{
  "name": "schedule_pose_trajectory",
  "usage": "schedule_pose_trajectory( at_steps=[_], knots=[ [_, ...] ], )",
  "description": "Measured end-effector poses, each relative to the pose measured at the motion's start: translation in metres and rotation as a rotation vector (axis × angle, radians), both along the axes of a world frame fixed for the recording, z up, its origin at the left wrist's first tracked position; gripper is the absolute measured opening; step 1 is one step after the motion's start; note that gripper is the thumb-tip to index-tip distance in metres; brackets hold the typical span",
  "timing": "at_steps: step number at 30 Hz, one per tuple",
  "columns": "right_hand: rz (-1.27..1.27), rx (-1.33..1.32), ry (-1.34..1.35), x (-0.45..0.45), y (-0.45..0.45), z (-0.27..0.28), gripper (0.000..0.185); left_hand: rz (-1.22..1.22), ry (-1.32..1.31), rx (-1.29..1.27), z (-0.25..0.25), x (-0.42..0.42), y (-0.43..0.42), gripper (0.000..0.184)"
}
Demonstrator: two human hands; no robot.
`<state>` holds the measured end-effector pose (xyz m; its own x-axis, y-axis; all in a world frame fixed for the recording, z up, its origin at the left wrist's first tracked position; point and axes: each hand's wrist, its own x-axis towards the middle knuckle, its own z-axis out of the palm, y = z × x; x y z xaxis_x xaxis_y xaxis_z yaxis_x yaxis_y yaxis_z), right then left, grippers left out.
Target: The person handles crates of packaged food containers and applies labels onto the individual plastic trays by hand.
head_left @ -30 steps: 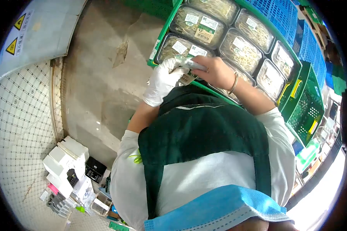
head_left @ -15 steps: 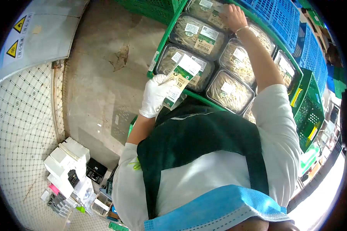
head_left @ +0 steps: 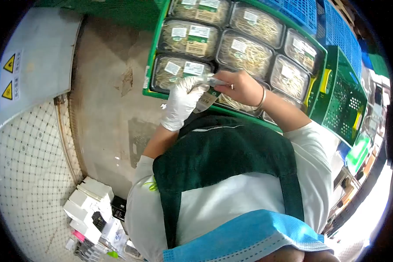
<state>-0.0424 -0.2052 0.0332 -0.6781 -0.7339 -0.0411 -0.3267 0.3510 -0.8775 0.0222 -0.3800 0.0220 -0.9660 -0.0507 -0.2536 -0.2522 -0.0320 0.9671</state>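
Note:
My left hand (head_left: 181,102), in a white glove, is closed around a strip of printed labels (head_left: 206,101) with a translucent lower end. My bare right hand (head_left: 242,88), a bracelet at the wrist, meets it from the right and pinches the upper end of the labels. Both hands are over the near edge of a green crate (head_left: 152,70) packed with clear-lidded trays of bean sprouts. One labelled tray (head_left: 172,72) lies just beyond my left hand. Another sprout tray (head_left: 233,102) is partly covered by my right hand.
Blue crates (head_left: 343,35) stand behind the green one, with another green crate (head_left: 343,96) at the right. White boxes (head_left: 89,203) are at lower left on the floor side. A grey panel with warning signs (head_left: 8,76) is at far left.
My right hand has come back from the far trays to the labels at my left hand. The labels have tilted and are now mostly hidden. The view has shifted, showing the crate farther left.

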Motion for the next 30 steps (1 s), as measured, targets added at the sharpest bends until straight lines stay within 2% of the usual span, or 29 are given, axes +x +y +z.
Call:
schedule_pose_trajectory(
  at_steps=[2, 3, 4, 5, 6, 8, 9, 10, 12, 13, 14, 16, 17, 18, 19, 20, 21, 22, 23, 24, 26, 27, 28, 29, 30],
  knots=[
    [-0.250, -0.025, 0.042, 0.006, 0.017, 0.003, 0.020, -0.080, 0.049, -0.090, -0.002, -0.001, 0.011, 0.013],
    [-0.268, -0.106, 0.175, -0.007, 0.032, -0.007, 0.015, -0.095, -0.080, -0.041, 0.014, -0.004, 0.018, 0.013],
    [-0.379, 0.204, 0.143, -0.022, 0.044, 0.009, 0.014, -0.106, -0.210, 0.007, 0.022, -0.006, 0.024, 0.014],
    [-0.444, 0.042, 0.417, -0.051, 0.069, -0.006, 0.011, -0.067, -0.128, 0.004, 0.003, -0.002, 0.031, 0.013],
    [-0.550, 0.139, 0.230, -0.084, 0.093, -0.014, 0.011, -0.069, -0.132, 0.002, 0.000, 0.000, 0.031, 0.013],
    [-0.519, 0.207, 0.669, -0.138, 0.125, -0.025, 0.027, -0.067, -0.331, 0.188, -0.002, 0.001, 0.025, 0.013],
    [-0.507, 0.312, 0.559, -0.156, 0.136, -0.048, 0.039, 0.011, -0.294, 0.224, -0.013, 0.005, 0.025, 0.013],
    [-0.503, 0.306, 0.559, -0.168, 0.140, -0.071, 0.039, 0.017, -0.293, 0.220, -0.012, 0.006, 0.026, 0.013],
    [-0.384, 0.505, 0.854, -0.180, 0.141, -0.112, 0.045, 0.096, -0.282, 0.202, -0.010, 0.011, 0.028, 0.015],
    [-0.413, 0.787, 0.767, -0.171, 0.131, -0.113, 0.053, 0.080, -0.297, 0.195, -0.008, 0.013, 0.028, 0.017],
    [-0.405, 0.778, 0.767, -0.163, 0.127, -0.110, 0.053, 0.090, -0.298, 0.191, -0.008, 0.016, 0.030, 0.017],
    [-0.625, 0.574, 0.968, -0.141, 0.119, -0.094, 0.062, 0.169, -0.289, 0.237, -0.009, 0.023, 0.035, 0.015],
    [-0.660, 0.535, 0.953, -0.136, 0.121, -0.097, 0.068, 0.174, -0.272, 0.259, -0.007, 0.024, 0.038, 0.016],
    [-0.635, 0.448, 0.884, -0.119, 0.113, -0.088, 0.066, 0.177, -0.268, 0.258, -0.008, 0.024, 0.044, 0.016],
    [-0.448, 0.343, 0.327, -0.092, 0.101, -0.064, 0.068, 0.214, -0.199, 0.293, -0.011, 0.025, 0.051, 0.016],
    [-0.256, -0.056, -0.196, -0.059, 0.088, -0.026, 0.067, 0.250, -0.133, 0.328, -0.013, 0.028, 0.057, 0.016],
    [0.006, -0.221, -0.258, -0.041, 0.083, -0.031, 0.060, 0.207, -0.117, 0.382, -0.016, 0.033, 0.058, 0.019],
    [0.037, -0.196, -0.101, -0.020, 0.077, -0.017, 0.044, 0.206, -0.117, 0.381, -0.009, 0.031, 0.057, 0.019],
    [0.034, -0.176, -0.166, -0.009, 0.074, -0.005, 0.033, 0.039, -0.187, 0.120, 0.001, 0.028, 0.055, 0.020],
    [0.023, -0.195, -0.028, -0.002, 0.073, -0.007, 0.026, -0.128, -0.254, -0.143, 0.007, 0.027, 0.053, 0.020],
    [0.046, -0.075, -0.060, 0.013, 0.072, 0.000, 0.023, -0.172, -0.183, -0.116, 0.001, 0.031, 0.055, 0.018],
    [0.025, -0.111, 0.007, 0.025, 0.069, -0.006, 0.022, -0.079, -0.115, 0.000, 0.009, 0.030, 0.069, 0.015],
    [-0.007, -0.069, -0.070, 0.035, 0.070, -0.007, 0.023, 0.010, -0.047, 0.116, 0.013, 0.030, 0.075, 0.013],
    [-0.075, -0.087, -0.080, 0.039, 0.070, -0.008, 0.022, -0.002, -0.017, -0.015, 0.000, 0.035, 0.070, 0.010],
    [-0.144, -0.103, -0.088, 0.040, 0.071, -0.008, 0.020, -0.011, -0.015, -0.014, 0.003, 0.035, 0.066, 0.010]
  ],
)
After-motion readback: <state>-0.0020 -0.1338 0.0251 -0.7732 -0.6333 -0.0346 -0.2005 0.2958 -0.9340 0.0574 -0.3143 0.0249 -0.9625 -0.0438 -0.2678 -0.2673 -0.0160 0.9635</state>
